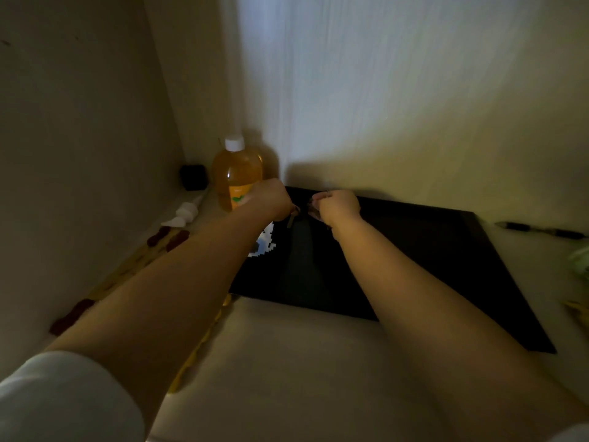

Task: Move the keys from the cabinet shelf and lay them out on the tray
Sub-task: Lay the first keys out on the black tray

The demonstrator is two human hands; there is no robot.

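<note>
A black flat tray (414, 256) lies on the pale surface against the back wall. Both my arms reach over its far left part. My left hand (269, 199) is closed, and a small brownish key (291, 218) hangs from under it, just above the tray. My right hand (338, 205) is closed too, with a bit of metal showing at its left edge, probably keys (314, 209); the dim light hides the detail. The two fists sit close together, a small gap between them. A white pixelated mark (263, 245) shows on the tray beside my left forearm.
An amber bottle with a white cap (237, 173) stands in the corner just behind my left hand. A small black box (192, 177), a white tube (186, 213), dark red pieces (167, 239) and a yellow strip (197, 349) lie along the left. A dark pen (541, 231) lies at right.
</note>
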